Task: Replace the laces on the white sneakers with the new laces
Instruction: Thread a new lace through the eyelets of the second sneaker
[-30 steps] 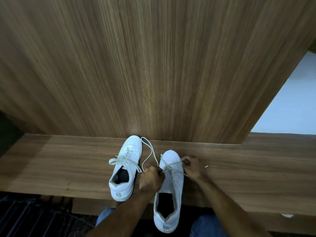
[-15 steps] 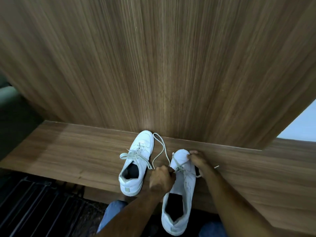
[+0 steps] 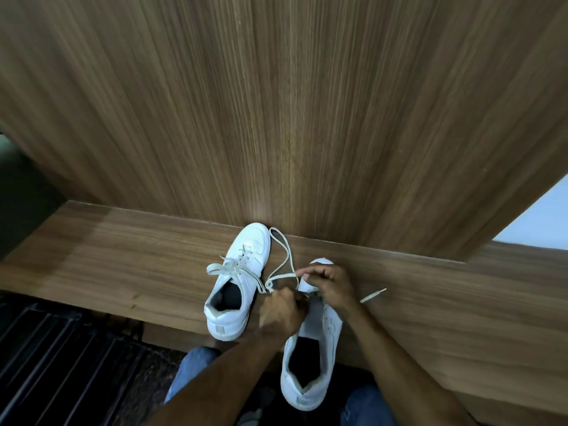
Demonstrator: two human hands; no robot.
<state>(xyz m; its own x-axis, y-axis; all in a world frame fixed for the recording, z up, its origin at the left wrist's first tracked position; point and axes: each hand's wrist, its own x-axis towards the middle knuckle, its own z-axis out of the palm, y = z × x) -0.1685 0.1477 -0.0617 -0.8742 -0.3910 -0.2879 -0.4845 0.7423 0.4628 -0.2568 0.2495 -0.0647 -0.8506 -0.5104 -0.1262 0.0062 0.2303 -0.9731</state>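
down on the wooden table point(image 3: 123, 259), two white sneakers sit side by side. both hands work over the right sneaker point(image 3: 310, 358), whose heel overhangs the table's near edge. the left hand point(image 3: 281, 312) has its grip curled on the lace point(image 3: 284, 256) that loops toward the back panel point(image 3: 276, 103); the right hand point(image 3: 327, 281) pinches the same lace above the toe. the left sneaker point(image 3: 236, 281) stands just beside, laced, with a loose bow. one lace tip point(image 3: 373, 295) lies right of the hands.

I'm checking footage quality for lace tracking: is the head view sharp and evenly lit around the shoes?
Head view: sharp at the two white sneakers, slight softness on the hands; a bright patch on the wooden wall panel above them; dim lower left; wide-angle bending of the wooden shelf edge.
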